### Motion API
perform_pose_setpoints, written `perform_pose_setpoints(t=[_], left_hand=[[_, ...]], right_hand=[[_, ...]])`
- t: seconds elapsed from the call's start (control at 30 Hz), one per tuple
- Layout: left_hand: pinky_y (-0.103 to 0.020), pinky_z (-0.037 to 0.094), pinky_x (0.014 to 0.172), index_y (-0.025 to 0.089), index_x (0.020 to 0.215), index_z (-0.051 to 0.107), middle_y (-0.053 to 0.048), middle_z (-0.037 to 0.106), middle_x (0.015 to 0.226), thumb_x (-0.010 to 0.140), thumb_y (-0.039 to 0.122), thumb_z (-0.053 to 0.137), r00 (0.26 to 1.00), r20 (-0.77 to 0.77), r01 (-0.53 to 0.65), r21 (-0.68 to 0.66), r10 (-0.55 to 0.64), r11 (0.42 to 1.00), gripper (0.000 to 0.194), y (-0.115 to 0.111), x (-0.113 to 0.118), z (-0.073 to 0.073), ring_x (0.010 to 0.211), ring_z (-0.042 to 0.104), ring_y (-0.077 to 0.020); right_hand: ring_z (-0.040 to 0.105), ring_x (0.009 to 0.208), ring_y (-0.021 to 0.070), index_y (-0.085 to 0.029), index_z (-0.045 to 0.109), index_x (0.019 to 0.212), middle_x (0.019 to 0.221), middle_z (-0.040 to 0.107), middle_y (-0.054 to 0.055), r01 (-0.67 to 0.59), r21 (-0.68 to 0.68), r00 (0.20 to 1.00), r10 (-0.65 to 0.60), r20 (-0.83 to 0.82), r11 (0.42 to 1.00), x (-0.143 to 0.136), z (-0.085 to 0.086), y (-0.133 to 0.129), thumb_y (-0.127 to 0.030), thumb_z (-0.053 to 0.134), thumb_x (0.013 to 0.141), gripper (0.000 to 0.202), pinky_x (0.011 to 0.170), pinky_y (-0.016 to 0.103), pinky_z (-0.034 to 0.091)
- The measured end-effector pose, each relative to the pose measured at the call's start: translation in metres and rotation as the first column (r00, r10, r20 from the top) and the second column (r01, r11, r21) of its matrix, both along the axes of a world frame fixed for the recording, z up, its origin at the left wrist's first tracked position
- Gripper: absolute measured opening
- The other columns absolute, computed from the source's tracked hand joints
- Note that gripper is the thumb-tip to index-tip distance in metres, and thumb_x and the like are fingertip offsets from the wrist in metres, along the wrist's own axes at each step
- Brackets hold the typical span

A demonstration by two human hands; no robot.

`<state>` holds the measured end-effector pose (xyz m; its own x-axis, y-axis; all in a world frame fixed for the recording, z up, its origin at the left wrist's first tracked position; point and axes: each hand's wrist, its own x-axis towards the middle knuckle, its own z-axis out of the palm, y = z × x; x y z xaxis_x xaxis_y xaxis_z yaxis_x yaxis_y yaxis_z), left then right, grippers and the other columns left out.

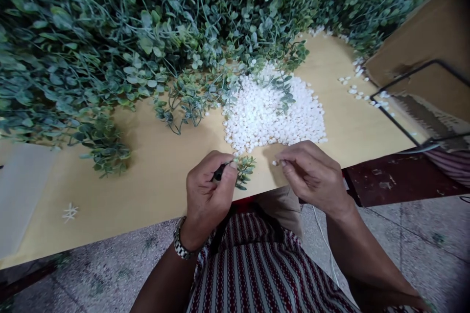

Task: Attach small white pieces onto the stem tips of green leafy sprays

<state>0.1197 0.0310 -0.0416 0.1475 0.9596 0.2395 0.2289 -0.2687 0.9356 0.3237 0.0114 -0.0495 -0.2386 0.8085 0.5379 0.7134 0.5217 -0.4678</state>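
Note:
My left hand (212, 188), with a metal watch (180, 240) at its wrist, pinches a small green sprig (245, 172) between thumb and forefinger. Something black shows inside its curled fingers. To the right, my right hand (312, 173) holds a small white bead (274, 163) at its fingertips. The hands are apart, near the table's front edge. Just beyond them lies a pile of small white beads (271, 112), with some leafy stems resting on its upper part.
A large heap of artificial greenery (165, 24) covers the back of the yellowish table (147, 181). At the right stand a cardboard box (429, 54) and a black metal frame (398, 127). White sticks (69, 212) and a leafy bunch (106, 149) lie left.

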Motion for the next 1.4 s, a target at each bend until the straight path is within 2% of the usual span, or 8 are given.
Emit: perform_pose_setpoints(t=[0.2,0.3,0.37,0.47,0.57,0.63,0.93,1.4], left_hand=[[-0.022,0.044,0.059,0.015,0.077,0.062,0.000,0.058,0.070,0.082,0.015,0.054,1.000,0.014,0.004,0.015,-0.004,1.000,0.010,-0.002,0.000,-0.002,0.065,0.055,-0.0106],[-0.022,0.044,0.059,0.015,0.078,0.063,-0.001,0.059,0.071,0.082,0.015,0.055,0.999,0.021,0.035,0.020,-0.035,0.999,0.009,-0.002,0.000,-0.003,0.066,0.056,-0.0112],[-0.022,0.044,0.059,0.014,0.081,0.064,-0.003,0.060,0.074,0.083,0.016,0.055,0.997,0.035,0.075,0.019,-0.075,0.997,0.009,-0.002,0.000,-0.003,0.067,0.056,-0.0119],[-0.023,0.045,0.062,0.014,0.085,0.065,-0.004,0.062,0.076,0.084,0.015,0.054,0.988,0.060,0.139,0.017,-0.139,0.990,0.011,-0.002,0.002,-0.002,0.068,0.057,-0.0123],[-0.024,0.047,0.067,0.014,0.089,0.066,-0.005,0.064,0.080,0.083,0.014,0.055,0.981,0.094,0.170,0.016,-0.170,0.985,0.013,-0.003,0.004,-0.001,0.073,0.059,-0.0129],[-0.025,0.048,0.068,0.014,0.090,0.066,-0.005,0.065,0.081,0.083,0.014,0.055,0.978,0.119,0.171,-0.001,-0.170,0.985,0.013,-0.004,0.005,0.000,0.074,0.060,-0.0133],[-0.023,0.048,0.062,0.013,0.081,0.067,-0.004,0.066,0.073,0.080,0.012,0.057,0.985,0.107,0.136,0.015,-0.137,0.991,0.010,-0.005,0.009,0.003,0.066,0.060,-0.0114],[-0.021,0.048,0.058,0.014,0.081,0.069,-0.003,0.065,0.069,0.078,0.007,0.058,0.987,0.120,0.098,0.103,-0.111,0.990,0.013,-0.006,0.015,0.000,0.060,0.058,-0.0094]], right_hand=[[0.053,0.074,0.0198,-0.016,0.060,0.088,0.079,0.061,0.009,-0.024,-0.010,0.942,0.026,0.335,1.000,0.007,0.001,-0.001,-0.010,0.054,0.081,0.010,0.067,0.035,0.045],[0.052,0.069,0.0187,-0.015,0.060,0.081,0.073,0.060,0.008,-0.031,0.051,0.934,0.011,0.358,0.998,0.003,-0.001,0.002,-0.008,0.055,0.081,0.009,0.063,0.034,0.044],[0.052,0.068,0.0176,-0.015,0.060,0.081,0.071,0.059,0.006,-0.027,0.079,0.969,0.007,0.245,0.996,-0.003,0.001,0.003,-0.008,0.057,0.080,0.008,0.060,0.032,0.044],[0.055,0.068,0.0151,-0.017,0.061,0.086,0.072,0.059,0.003,-0.034,0.037,0.995,0.037,-0.088,0.999,-0.015,0.006,0.004,-0.006,0.061,0.077,0.013,0.058,0.029,0.045],[0.056,0.068,0.0129,-0.019,0.061,0.086,0.073,0.060,0.000,-0.098,-0.038,0.923,0.076,-0.378,0.994,-0.030,0.010,0.004,-0.006,0.062,0.077,0.016,0.059,0.027,0.047],[0.057,0.069,0.0121,-0.019,0.061,0.084,0.073,0.060,0.000,-0.125,-0.057,0.869,0.081,-0.488,0.990,-0.039,0.009,0.005,-0.005,0.062,0.077,0.016,0.061,0.027,0.047],[0.059,0.076,0.0126,-0.017,0.061,0.085,0.078,0.061,0.001,-0.083,-0.043,0.796,0.041,-0.604,0.996,-0.052,-0.004,0.003,0.000,0.060,0.075,0.019,0.071,0.030,0.048],[0.059,0.079,0.0108,-0.019,0.062,0.086,0.080,0.061,-0.001,-0.075,-0.131,0.713,-0.039,-0.700,0.989,-0.055,-0.007,-0.001,-0.001,0.057,0.079,0.019,0.073,0.026,0.048]])
